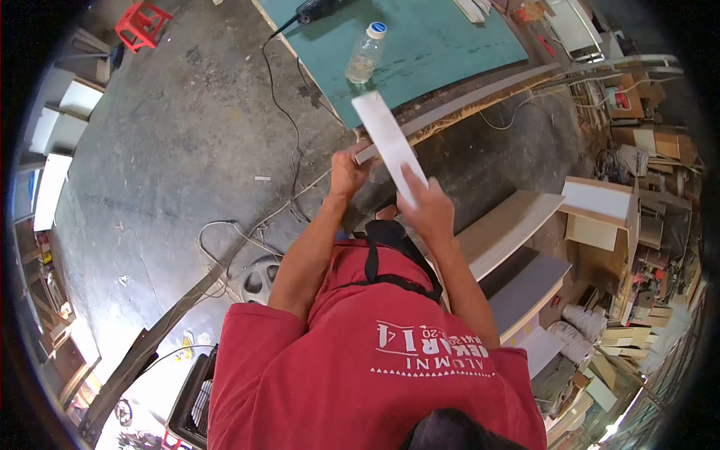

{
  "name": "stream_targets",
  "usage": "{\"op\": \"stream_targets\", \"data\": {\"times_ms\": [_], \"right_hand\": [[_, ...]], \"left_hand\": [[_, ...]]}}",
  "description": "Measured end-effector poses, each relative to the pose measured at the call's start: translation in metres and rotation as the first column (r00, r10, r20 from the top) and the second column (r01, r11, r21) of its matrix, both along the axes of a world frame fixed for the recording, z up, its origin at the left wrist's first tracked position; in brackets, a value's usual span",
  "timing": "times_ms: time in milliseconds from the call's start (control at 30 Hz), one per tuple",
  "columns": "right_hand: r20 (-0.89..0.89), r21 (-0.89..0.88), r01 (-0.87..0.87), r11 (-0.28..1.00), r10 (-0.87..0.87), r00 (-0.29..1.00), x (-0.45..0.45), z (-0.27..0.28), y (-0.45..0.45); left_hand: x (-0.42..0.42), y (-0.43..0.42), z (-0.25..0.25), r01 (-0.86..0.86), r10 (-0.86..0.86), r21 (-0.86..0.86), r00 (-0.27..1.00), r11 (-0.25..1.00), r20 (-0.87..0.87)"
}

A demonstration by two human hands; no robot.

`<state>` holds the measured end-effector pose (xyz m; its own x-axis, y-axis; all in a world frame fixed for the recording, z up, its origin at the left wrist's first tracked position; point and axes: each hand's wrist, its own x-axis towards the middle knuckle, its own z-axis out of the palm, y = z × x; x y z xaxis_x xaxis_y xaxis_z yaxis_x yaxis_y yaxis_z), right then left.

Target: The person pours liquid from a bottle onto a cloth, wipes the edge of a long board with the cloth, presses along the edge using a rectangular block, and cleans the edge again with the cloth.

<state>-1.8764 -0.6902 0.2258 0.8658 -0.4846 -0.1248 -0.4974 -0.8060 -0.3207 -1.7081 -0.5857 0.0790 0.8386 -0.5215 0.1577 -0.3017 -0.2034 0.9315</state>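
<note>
The white board (386, 135) is up in the air in front of me, aslant, its far end over the near corner of the table and its near end in my right hand (428, 206). My right fingers are clamped on it: one digit lies along its upper face, others bend at its right edge, and what grips underneath I can't see. My left hand (349, 174) is closed around a small strip (366, 154), pinching it near its end, though some of those fingers are hidden and I can't tell how they sit. The strip runs in behind the board; whether the two touch, I can't tell.

Just beyond stands the table (427, 64), green on top, with a bottle (365, 60) upright near its left edge, blue cap on. Past it, a dark tool (319, 9) lies by the far edge, and its cord (289, 120) drops to the floor (187, 135). A white scrap (262, 178) lies on the concrete to my left. To my right are a pale plank (510, 229) and a grey one (525, 292), then a box (598, 201). The red stool (141, 25) stands well apart, far left
</note>
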Motion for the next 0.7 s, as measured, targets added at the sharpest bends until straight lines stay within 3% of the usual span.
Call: {"op": "stream_targets", "data": {"times_ms": [33,67,133,200,300,367,433,533,633,700], "right_hand": [[0.035,-0.012,0.013,1.000,-0.013,0.999,0.009,-0.005,-0.004],[0.072,-0.027,0.026,0.999,-0.024,0.997,0.013,-0.009,-0.007],[0.113,-0.041,-0.004,0.999,0.009,0.994,-0.026,-0.006,-0.006],[0.036,0.127,-0.042,0.991,0.038,0.999,-0.072,0.003,0.001],[-0.042,0.090,-0.011,0.996,0.015,0.999,-0.081,0.008,0.005],[0.064,-0.061,0.047,0.997,-0.043,0.997,-0.048,-0.022,-0.014],[0.134,-0.101,0.161,0.982,-0.147,0.980,0.003,-0.030,-0.043],[0.173,-0.066,0.140,0.988,-0.127,0.977,0.017,-0.024,-0.061],[0.158,-0.061,0.051,0.997,-0.041,0.987,-0.055,-0.043,-0.038],[0.106,0.055,0.070,0.996,-0.075,0.991,-0.096,-0.025,-0.009]], "left_hand": [[0.001,-0.002,0.003,-0.024,0.026,-0.112,0.999,0.993,0.021],[0.002,0.000,0.006,-0.013,0.017,-0.113,0.999,0.993,0.030],[0.002,0.003,0.011,0.001,-0.006,0.079,0.998,0.997,0.062],[0.005,0.004,0.010,0.019,-0.021,0.090,0.999,0.996,0.030],[0.004,0.002,0.005,0.022,-0.022,0.051,1.000,0.998,-0.013],[-0.003,0.002,0.005,0.036,-0.036,-0.001,0.999,0.999,-0.020],[-0.005,-0.002,0.012,-0.028,0.050,-0.124,0.984,0.992,0.172],[-0.003,0.002,0.016,0.006,-0.008,0.024,0.995,1.000,0.097],[0.000,0.000,0.016,0.005,-0.005,-0.032,1.000,0.999,-0.023],[-0.001,0.001,0.016,-0.003,0.004,-0.044,1.000,0.999,0.023]]}}
